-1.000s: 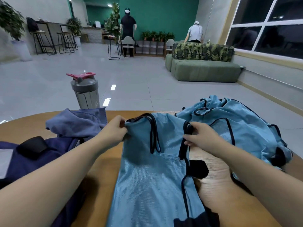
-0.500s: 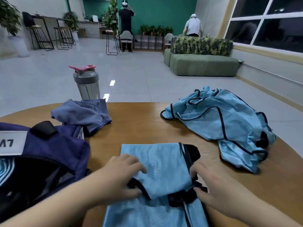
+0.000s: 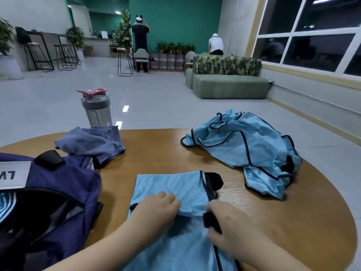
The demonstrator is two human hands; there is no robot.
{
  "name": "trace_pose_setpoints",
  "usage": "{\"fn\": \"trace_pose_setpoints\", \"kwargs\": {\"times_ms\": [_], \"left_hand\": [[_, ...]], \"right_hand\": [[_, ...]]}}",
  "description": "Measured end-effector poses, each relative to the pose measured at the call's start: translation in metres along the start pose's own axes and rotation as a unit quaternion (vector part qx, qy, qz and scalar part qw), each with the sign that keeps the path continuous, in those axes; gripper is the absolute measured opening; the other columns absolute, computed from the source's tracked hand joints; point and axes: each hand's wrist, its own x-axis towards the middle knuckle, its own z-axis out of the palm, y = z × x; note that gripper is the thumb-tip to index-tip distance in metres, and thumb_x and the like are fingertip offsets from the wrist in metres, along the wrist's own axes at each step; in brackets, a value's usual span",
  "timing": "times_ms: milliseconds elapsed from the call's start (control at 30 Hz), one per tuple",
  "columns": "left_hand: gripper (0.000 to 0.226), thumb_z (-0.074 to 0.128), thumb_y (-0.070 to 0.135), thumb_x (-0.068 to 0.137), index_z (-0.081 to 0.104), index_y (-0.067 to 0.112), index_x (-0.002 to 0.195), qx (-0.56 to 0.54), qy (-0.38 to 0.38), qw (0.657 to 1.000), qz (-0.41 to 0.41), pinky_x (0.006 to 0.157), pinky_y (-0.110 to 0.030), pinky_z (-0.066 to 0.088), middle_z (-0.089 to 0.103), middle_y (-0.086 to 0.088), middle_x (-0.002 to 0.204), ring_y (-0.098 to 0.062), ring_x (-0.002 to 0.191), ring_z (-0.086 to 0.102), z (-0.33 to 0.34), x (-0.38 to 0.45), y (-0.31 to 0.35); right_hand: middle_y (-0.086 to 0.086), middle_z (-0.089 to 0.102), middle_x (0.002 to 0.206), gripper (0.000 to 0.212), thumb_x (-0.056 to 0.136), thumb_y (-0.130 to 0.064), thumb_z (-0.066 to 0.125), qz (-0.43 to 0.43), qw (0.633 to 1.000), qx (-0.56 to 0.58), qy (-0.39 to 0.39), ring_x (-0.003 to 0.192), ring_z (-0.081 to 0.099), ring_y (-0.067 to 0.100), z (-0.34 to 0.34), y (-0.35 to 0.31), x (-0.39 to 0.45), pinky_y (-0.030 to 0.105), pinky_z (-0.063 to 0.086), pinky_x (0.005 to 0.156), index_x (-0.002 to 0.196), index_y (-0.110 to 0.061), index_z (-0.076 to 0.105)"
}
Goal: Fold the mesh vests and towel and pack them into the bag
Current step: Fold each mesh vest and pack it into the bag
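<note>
A light blue mesh vest (image 3: pixel 172 188) with dark trim lies folded over on the round wooden table (image 3: pixel 293 222) in front of me. My left hand (image 3: pixel 156 210) rests on its folded edge, fingers curled over the fabric. My right hand (image 3: pixel 228 222) grips the vest's black trim at the right side. A second blue mesh vest (image 3: pixel 248 147) lies crumpled at the table's far right. A grey-blue towel (image 3: pixel 91 143) is bunched at the far left. The navy bag (image 3: pixel 58 196) sits open at my left.
A grey shaker bottle (image 3: pixel 96 108) with a pink lid stands behind the towel at the table's far edge. Beyond the table are a green sofa (image 3: pixel 230 87), stools, plants, and two people standing far off.
The vest was held up by its shoulders; both hands brought the top half down toward me, folding it over on the table. My hands now sit on the folded edge.
</note>
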Motion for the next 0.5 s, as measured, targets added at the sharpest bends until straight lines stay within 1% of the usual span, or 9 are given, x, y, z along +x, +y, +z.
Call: {"fn": "trace_pose_setpoints", "kwargs": {"times_ms": [100,200,233,300,367,400,433,467,500], "left_hand": [[0.035,0.078,0.022,0.036,0.052,0.02,0.059,-0.011,0.03,0.999,0.008,0.039,-0.022,0.032,0.048,0.005,0.058,-0.016,0.048,0.048,-0.006,-0.004,-0.005],[0.024,0.067,0.027,0.049,0.051,0.024,0.067,-0.03,0.048,0.998,0.034,0.05,-0.022,0.041,0.055,0.008,0.074,-0.014,0.061,0.053,-0.009,-0.007,0.001],[0.02,0.059,0.027,0.055,0.05,0.024,0.072,-0.042,0.045,0.997,0.045,0.055,-0.022,0.044,0.059,0.008,0.084,-0.013,0.068,0.057,-0.009,-0.008,0.004],[0.023,0.045,0.032,0.062,0.046,0.027,0.084,-0.079,0.024,0.995,0.055,0.07,-0.02,0.05,0.062,0.008,0.105,-0.009,0.087,0.062,-0.006,-0.011,0.009],[0.034,0.043,0.041,0.07,0.048,0.03,0.101,-0.118,-0.019,0.992,0.04,0.086,-0.022,0.051,0.059,0.013,0.122,-0.004,0.106,0.06,-0.004,-0.014,0.014],[0.04,0.042,0.046,0.078,0.048,0.032,0.116,-0.119,-0.044,0.992,0.027,0.098,-0.025,0.046,0.052,0.017,0.132,-0.001,0.12,0.052,-0.004,-0.015,0.017],[0.047,0.036,0.05,0.09,0.042,0.032,0.133,-0.121,-0.075,0.99,0.017,0.112,-0.029,0.03,0.037,0.021,0.145,-0.001,0.136,0.035,-0.004,-0.017,0.019],[0.053,0.022,0.054,0.098,0.027,0.033,0.146,-0.138,-0.099,0.985,0.016,0.118,-0.032,0.003,0.015,0.022,0.153,-0.002,0.144,0.009,-0.002,-0.018,0.021],[0.061,0.01,0.061,0.094,0.011,0.036,0.15,-0.163,-0.14,0.976,0.012,0.112,-0.032,-0.018,-0.004,0.023,0.153,-0.003,0.142,-0.013,-0.002,-0.019,0.023]], "right_hand": [[-0.011,0.05,0.077,0.019,0.083,-0.017,0.054,0.098,0.988,0.112,0.042,0.067,0.046,0.003,-0.008,0.016,-0.01,0.018,0.037,0.063,0.084,-0.03,0.041],[-0.005,0.056,0.074,0.017,0.082,-0.008,0.053,0.204,0.958,0.199,-0.006,0.058,0.043,0.006,-0.011,0.03,-0.013,0.024,0.037,0.06,0.081,-0.024,0.047],[-0.005,0.057,0.075,0.016,0.082,-0.008,0.053,0.211,0.957,0.195,-0.027,0.059,0.044,0.007,-0.01,0.033,-0.014,0.025,0.038,0.061,0.081,-0.024,0.049],[-0.01,0.054,0.079,0.017,0.084,-0.008,0.052,0.204,0.962,0.167,-0.075,0.061,0.045,0.002,-0.014,0.034,-0.014,0.017,0.037,0.061,0.085,-0.025,0.052],[-0.014,0.053,0.09,0.02,0.086,-0.009,0.051,0.184,0.965,0.138,-0.122,0.075,0.049,0.0,-0.021,0.032,-0.013,0.015,0.039,0.066,0.094,-0.027,0.055],[-0.015,0.053,0.096,0.021,0.087,-0.011,0.051,0.18,0.964,0.13,-0.149,0.083,0.05,0.001,-0.028,0.03,-0.012,0.015,0.04,0.07,0.098,-0.028,0.056],[-0.015,0.053,0.101,0.023,0.087,-0.014,0.051,0.176,0.961,0.121,-0.177,0.09,0.052,0.003,-0.036,0.026,-0.012,0.015,0.041,0.074,0.103,-0.029,0.057],[-0.015,0.053,0.102,0.025,0.087,-0.016,0.05,0.175,0.957,0.108,-0.202,0.095,0.053,0.006,-0.044,0.023,-0.01,0.016,0.042,0.075,0.107,-0.029,0.057],[-0.015,0.052,0.102,0.028,0.087,-0.017,0.05,0.18,0.955,0.097,-0.217,0.099,0.052,0.007,-0.052,0.019,-0.008,0.015,0.041,0.074,0.112,-0.028,0.058]]}}
